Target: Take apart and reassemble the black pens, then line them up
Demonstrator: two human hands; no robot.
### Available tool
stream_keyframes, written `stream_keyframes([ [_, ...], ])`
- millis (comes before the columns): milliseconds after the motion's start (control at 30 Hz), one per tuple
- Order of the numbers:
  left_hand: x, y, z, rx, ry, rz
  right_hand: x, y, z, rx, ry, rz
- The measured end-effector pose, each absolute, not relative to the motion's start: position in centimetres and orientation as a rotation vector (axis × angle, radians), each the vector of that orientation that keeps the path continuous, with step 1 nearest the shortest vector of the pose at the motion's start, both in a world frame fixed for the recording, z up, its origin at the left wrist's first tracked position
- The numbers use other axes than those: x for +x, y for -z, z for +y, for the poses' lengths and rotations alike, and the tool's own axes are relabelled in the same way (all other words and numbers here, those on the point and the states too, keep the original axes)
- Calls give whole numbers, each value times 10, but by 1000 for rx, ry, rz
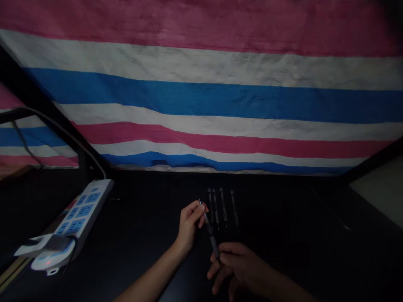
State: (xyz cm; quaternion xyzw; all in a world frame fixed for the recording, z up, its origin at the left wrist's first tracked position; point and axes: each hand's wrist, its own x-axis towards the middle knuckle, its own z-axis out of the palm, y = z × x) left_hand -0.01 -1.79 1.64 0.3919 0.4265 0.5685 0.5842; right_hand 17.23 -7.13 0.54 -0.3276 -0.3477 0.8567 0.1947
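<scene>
Slim, grey-and-black pen with a bright, thin tip [213, 242] is spanning the gap between both hands, slanting over the flat, black worktop [277, 218]. Left hand [188, 224]: the grip is closing thumb and fingers together on the tip end. Right hand [235, 265]: the grip is clamping the opposite end between thumb and forefinger, with the other fingers standing apart. This two-ended hold is probably steadying the slender barrel against tilting. Four slim, dark pens with clear-looking barrels [223, 204] are lying just right of the left grip and beyond the right grip; their roughly parallel spacing is presumably leaving each one separately reachable. Well left of both grips, a long, white power strip with blue socket panels [84, 212] is resting clear of the handling area.
</scene>
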Motion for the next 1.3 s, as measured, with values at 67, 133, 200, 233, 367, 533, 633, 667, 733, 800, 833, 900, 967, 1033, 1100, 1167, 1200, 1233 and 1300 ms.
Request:
stream_keyframes([
  [67,0,-16,-18,919,-1313,998,171,-3,-71,-949,-2387,-1010],
  [133,1,-17,-19,924,-1301,1004,171,-1,-71,-966,-2384,-1028],
  [200,2,-17,-19,932,-1295,1005,170,0,-72,-982,-2391,-1036],
  [233,2,-18,-19,936,-1295,1005,170,0,-72,-993,-2389,-1040],
  [367,2,-19,-18,886,-1307,1007,171,-2,-75,-1050,-2364,-1067],
  [533,-3,-19,-12,780,-1386,988,170,-12,-75,-1106,-2349,-1058],
  [633,-9,-22,-7,708,-1448,990,170,-14,-75,-1143,-2351,-1044],
  [667,-11,-24,-5,681,-1468,992,170,-14,-75,-1143,-2353,-1043],
  [733,-13,-26,-3,636,-1502,1001,171,-11,-76,-1121,-2360,-1041],
  [800,-15,-28,-2,613,-1519,1017,172,-7,-76,-1092,-2366,-1042],
  [833,-15,-28,-2,609,-1523,1026,172,-6,-76,-1084,-2365,-1045],
  [900,-14,-28,-2,613,-1522,1038,173,-3,-77,-1075,-2354,-1054],
  [967,-13,-27,-3,618,-1521,1039,173,-2,-77,-1075,-2344,-1059],
  [1033,-12,-25,-3,624,-1513,1039,173,-3,-77,-1076,-2350,-1055],
  [1100,-11,-24,-3,631,-1501,1037,172,-4,-77,-1080,-2356,-1045],
  [1167,-9,-21,-4,647,-1484,1026,171,-7,-76,-1088,-2358,-1031],
  [1200,-8,-20,-5,660,-1473,1019,171,-8,-76,-1095,-2359,-1024],
  [1233,-6,-19,-6,675,-1460,1014,170,-9,-75,-1104,-2359,-1015],
  [1300,-1,-17,-11,725,-1427,1020,169,-9,-74,-1110,-2358,-1007],
])
